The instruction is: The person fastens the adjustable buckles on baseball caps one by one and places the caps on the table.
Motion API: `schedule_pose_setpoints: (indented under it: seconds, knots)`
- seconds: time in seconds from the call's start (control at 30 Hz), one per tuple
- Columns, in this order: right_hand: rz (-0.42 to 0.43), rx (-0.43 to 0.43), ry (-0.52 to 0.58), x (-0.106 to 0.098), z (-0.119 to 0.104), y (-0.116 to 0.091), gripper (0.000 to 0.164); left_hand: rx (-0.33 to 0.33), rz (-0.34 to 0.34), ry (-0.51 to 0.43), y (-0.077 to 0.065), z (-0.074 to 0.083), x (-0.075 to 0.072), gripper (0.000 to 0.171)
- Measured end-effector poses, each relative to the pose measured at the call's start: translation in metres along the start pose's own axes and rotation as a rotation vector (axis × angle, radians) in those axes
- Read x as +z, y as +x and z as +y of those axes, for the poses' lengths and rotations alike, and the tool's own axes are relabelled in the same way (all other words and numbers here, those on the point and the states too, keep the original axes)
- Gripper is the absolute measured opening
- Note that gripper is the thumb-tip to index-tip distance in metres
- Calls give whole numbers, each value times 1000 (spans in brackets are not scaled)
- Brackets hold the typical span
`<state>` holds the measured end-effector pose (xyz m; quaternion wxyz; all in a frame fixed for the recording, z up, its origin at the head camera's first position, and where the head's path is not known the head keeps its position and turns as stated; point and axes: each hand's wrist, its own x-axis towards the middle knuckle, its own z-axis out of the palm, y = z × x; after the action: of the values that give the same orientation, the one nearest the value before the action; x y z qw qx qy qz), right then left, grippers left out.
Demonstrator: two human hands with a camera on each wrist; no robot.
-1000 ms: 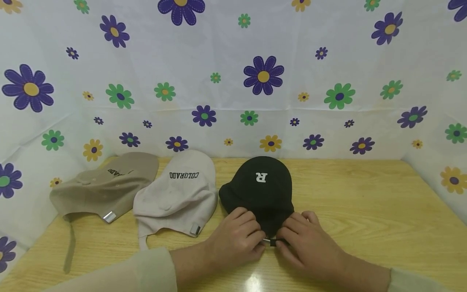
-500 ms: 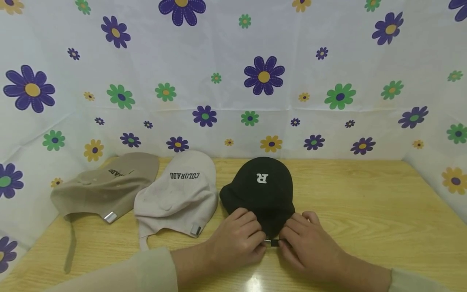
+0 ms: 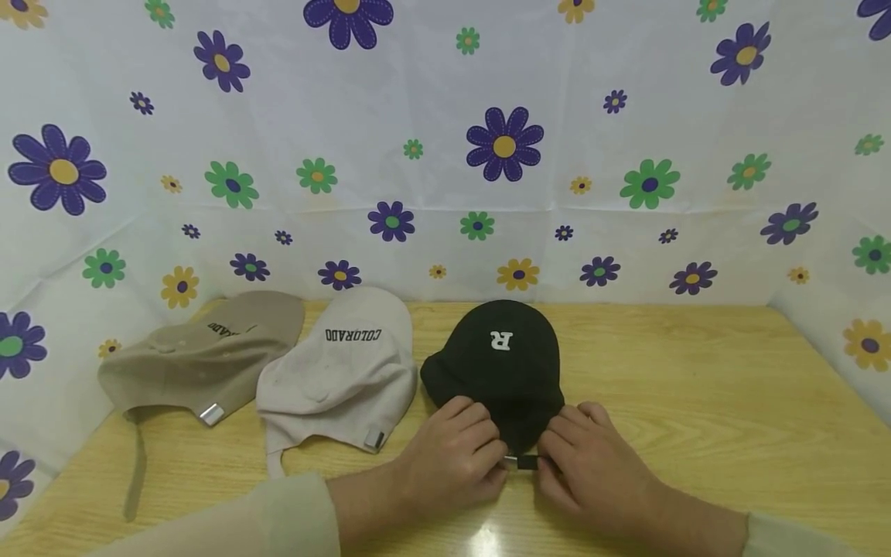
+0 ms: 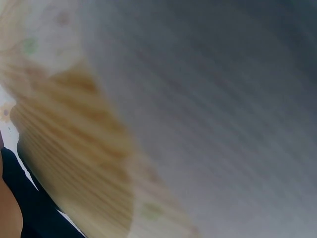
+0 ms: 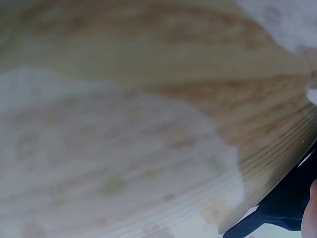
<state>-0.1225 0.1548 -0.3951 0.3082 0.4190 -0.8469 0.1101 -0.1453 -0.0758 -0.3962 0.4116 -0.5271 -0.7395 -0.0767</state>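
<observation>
A black baseball cap [image 3: 513, 360] with a white letter R lies on the table, its back edge toward me. My left hand [image 3: 455, 449] grips that back edge on the left, its fingertips at the small metal buckle [image 3: 510, 462]. From the other side my right hand [image 3: 592, 460] pinches the black strap [image 3: 527, 463], a short piece of which shows between the hands. Both thumbs are mostly hidden under the fingers. At the corner of each wrist view only a dark piece of the cap [image 5: 287, 210] and a bit of hand show.
To the left lie a pale pinkish cap [image 3: 348, 371] lettered COLORADO and a tan cap [image 3: 202, 356] with its strap [image 3: 135, 472] hanging loose. They rest on a wood-grain table [image 3: 696, 387]. A flowered white cloth [image 3: 431, 100] stands behind and at both sides.
My right hand has moved slightly to the right, and a little more of the black strap shows between the hands. My left hand stays about where it was.
</observation>
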Motion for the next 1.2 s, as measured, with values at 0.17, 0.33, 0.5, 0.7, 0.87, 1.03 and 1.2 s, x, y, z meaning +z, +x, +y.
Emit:
schedule_pose_setpoints:
  seconds: [0.17,0.33,0.5,0.7,0.87,1.03,1.2]
  knots:
    - [-10,6,21,0,1,0,9,-6,-3,1,0,0,0,5]
    - [-5,23,15,1,0,0,8,-10,-5,6,0,0,0,5]
    - [8,62,-26,0,-1,0,9,-20,-14,7,0,0,-1,6]
    - [-32,104,-47,-1,-2,0,9,-19,-24,9,-1,1,-2,6]
    - [-29,107,-43,-1,-1,0,10,-17,-19,18,0,1,-1,6]
    - [-65,114,-14,-1,-1,-1,5,-13,-17,26,0,1,-1,4]
    - [-110,82,31,-1,-1,-1,8,-14,-12,25,-1,2,-1,3]
